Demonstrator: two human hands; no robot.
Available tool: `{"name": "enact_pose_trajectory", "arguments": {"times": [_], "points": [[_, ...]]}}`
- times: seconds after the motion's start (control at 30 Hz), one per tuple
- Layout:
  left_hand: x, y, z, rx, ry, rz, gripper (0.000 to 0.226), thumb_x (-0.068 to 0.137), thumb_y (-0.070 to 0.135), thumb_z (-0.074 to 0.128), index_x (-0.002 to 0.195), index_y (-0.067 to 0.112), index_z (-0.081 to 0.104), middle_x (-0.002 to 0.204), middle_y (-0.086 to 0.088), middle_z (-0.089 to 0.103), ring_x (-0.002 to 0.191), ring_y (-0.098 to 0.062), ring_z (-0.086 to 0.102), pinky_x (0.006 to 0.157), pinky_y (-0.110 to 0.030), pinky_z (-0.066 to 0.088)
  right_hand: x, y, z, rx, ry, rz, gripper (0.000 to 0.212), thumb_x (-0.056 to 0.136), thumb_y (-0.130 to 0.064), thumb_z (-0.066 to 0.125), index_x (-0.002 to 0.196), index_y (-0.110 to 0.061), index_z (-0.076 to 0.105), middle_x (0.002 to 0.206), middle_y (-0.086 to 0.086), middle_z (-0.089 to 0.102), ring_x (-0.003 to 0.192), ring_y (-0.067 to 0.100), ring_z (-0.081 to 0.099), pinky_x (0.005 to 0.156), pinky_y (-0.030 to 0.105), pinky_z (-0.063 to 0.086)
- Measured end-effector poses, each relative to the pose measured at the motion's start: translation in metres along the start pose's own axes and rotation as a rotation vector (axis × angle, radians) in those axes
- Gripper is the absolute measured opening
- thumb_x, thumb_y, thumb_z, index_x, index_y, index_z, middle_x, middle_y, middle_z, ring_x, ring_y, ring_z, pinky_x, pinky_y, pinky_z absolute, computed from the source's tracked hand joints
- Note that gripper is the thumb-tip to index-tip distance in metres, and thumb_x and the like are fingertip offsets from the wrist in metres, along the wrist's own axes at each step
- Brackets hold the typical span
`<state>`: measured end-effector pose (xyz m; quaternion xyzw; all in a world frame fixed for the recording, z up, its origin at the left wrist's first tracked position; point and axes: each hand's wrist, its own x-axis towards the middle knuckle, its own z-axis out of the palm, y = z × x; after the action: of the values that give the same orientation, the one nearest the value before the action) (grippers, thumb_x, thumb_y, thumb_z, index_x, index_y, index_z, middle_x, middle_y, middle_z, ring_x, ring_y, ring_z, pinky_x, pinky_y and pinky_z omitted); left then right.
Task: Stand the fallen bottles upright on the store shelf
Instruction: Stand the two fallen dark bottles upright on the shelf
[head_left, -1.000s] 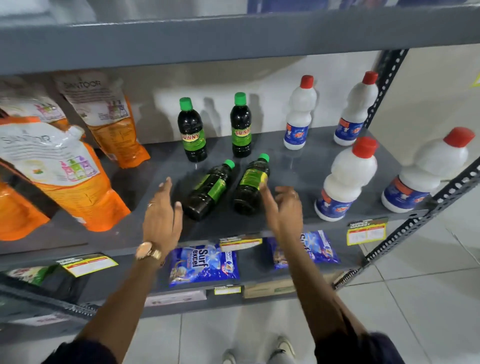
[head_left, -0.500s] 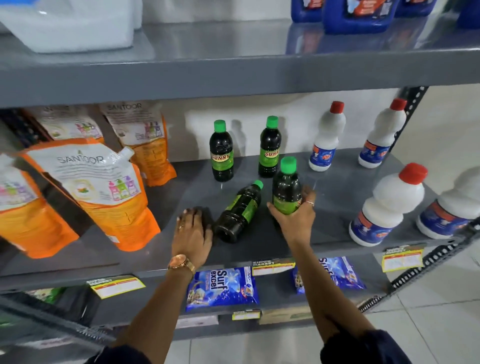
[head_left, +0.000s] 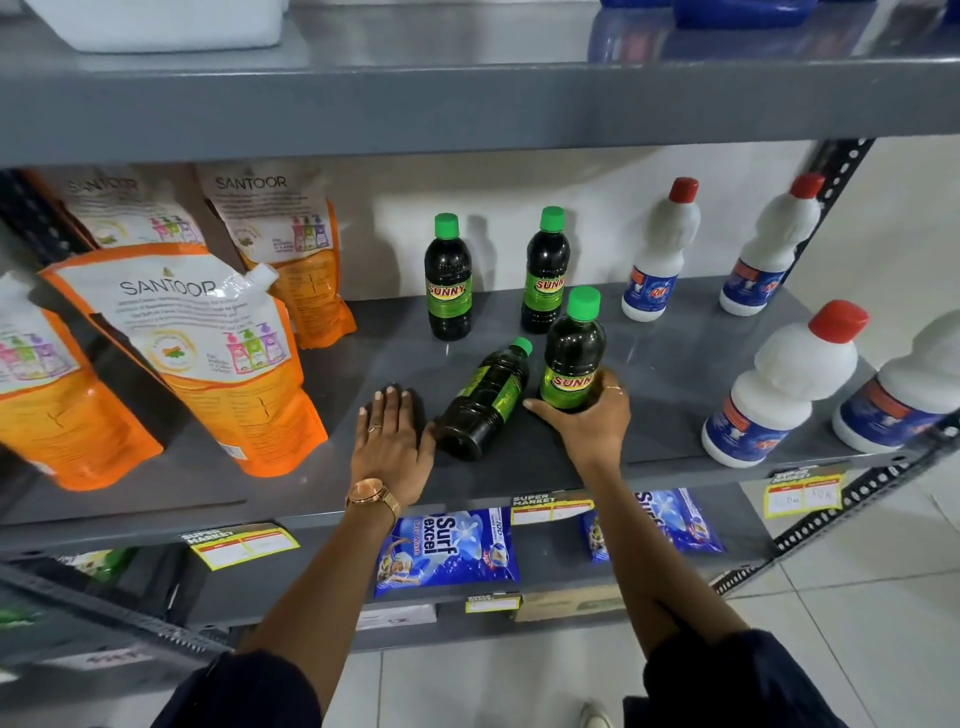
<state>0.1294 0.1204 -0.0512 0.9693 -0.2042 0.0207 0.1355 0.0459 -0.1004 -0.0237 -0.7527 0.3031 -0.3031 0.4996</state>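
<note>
On the grey shelf (head_left: 675, 364) one dark bottle with a green cap (head_left: 483, 400) lies on its side, cap pointing back right. My left hand (head_left: 392, 441) lies flat on the shelf, fingers apart, its thumb side against that bottle's base. My right hand (head_left: 589, 421) grips the lower part of a second dark bottle (head_left: 574, 353), which stands upright right of the fallen one. Two more dark bottles (head_left: 448, 280) (head_left: 544, 270) stand upright behind.
Orange Santoor pouches (head_left: 208, 358) lean at the left. White bottles with red caps (head_left: 779, 389) stand at the right, near the shelf's edge and the slotted upright (head_left: 883, 483). An upper shelf (head_left: 467, 109) hangs overhead. Blue detergent packets (head_left: 447, 545) lie on the shelf below.
My right hand took hold of the right fallen bottle and stood it upright. My left hand came down flat on the shelf beside the other fallen bottle's base.
</note>
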Motion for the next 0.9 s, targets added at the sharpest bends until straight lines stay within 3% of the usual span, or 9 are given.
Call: {"name": "enact_pose_trajectory", "arguments": {"times": [0.13, 0.27, 0.43, 0.6, 0.73, 0.9], "points": [[-0.002, 0.0, -0.002, -0.006, -0.008, 0.008, 0.07, 0.09, 0.046, 0.01, 0.149, 0.01, 0.009, 0.159, -0.011, 0.005, 0.147, -0.022, -0.003, 0.119, -0.037, -0.007, -0.002, -0.003, 0.009, -0.051, 0.053, 0.018, 0.096, 0.046, -0.041, 0.093, 0.127, -0.012, 0.05, 0.129, 0.01, 0.048, 0.124, 0.025, 0.041, 0.104, 0.039, 0.038], [-0.003, 0.001, -0.004, -0.008, -0.012, 0.008, 0.072, 0.087, 0.046, 0.008, 0.149, 0.009, 0.008, 0.159, -0.011, 0.005, 0.147, -0.022, -0.003, 0.118, -0.037, -0.008, -0.009, 0.005, -0.002, 0.062, -0.004, -0.027, 0.08, 0.06, -0.022, 0.089, 0.13, -0.016, 0.051, 0.12, 0.001, 0.061, 0.106, 0.01, 0.055, 0.094, 0.024, 0.043], [-0.002, 0.0, -0.005, -0.017, -0.021, 0.006, 0.061, 0.097, 0.039, 0.019, 0.149, 0.008, 0.01, 0.159, -0.012, 0.007, 0.147, -0.022, -0.002, 0.118, -0.037, -0.008, -0.01, 0.002, -0.005, 0.054, 0.017, -0.017, 0.072, 0.061, -0.021, 0.089, 0.125, -0.012, 0.057, 0.113, 0.001, 0.065, 0.101, 0.01, 0.057, 0.092, 0.024, 0.046], [-0.002, -0.001, -0.005, -0.038, -0.016, 0.017, 0.059, 0.098, 0.035, 0.025, 0.149, 0.008, 0.01, 0.159, -0.013, 0.007, 0.147, -0.023, -0.002, 0.119, -0.037, -0.007, -0.026, 0.01, -0.033, -0.008, -0.057, -0.075, 0.063, 0.061, -0.026, 0.089, 0.117, -0.015, 0.062, 0.107, -0.002, 0.07, 0.094, 0.005, 0.062, 0.079, 0.003, 0.044], [0.0, -0.002, 0.0, -0.011, -0.012, 0.018, 0.061, 0.097, 0.037, 0.024, 0.148, 0.007, 0.013, 0.159, -0.014, 0.01, 0.147, -0.025, 0.001, 0.119, -0.039, -0.005, -0.058, 0.026, -0.055, -0.001, -0.059, -0.092, 0.063, 0.061, -0.034, 0.088, 0.117, -0.022, 0.062, 0.101, -0.01, 0.071, 0.094, 0.003, 0.068, 0.082, 0.02, 0.054], [0.0, -0.003, 0.002, 0.013, -0.024, 0.021, 0.074, 0.085, 0.044, 0.011, 0.148, 0.006, 0.012, 0.158, -0.016, 0.009, 0.147, -0.026, 0.002, 0.118, -0.039, -0.006, -0.069, 0.034, -0.062, 0.018, -0.022, -0.104, 0.075, 0.06, -0.033, 0.089, 0.127, -0.018, 0.057, 0.107, -0.006, 0.07, 0.1, 0.004, 0.067, 0.084, 0.019, 0.053]]}}
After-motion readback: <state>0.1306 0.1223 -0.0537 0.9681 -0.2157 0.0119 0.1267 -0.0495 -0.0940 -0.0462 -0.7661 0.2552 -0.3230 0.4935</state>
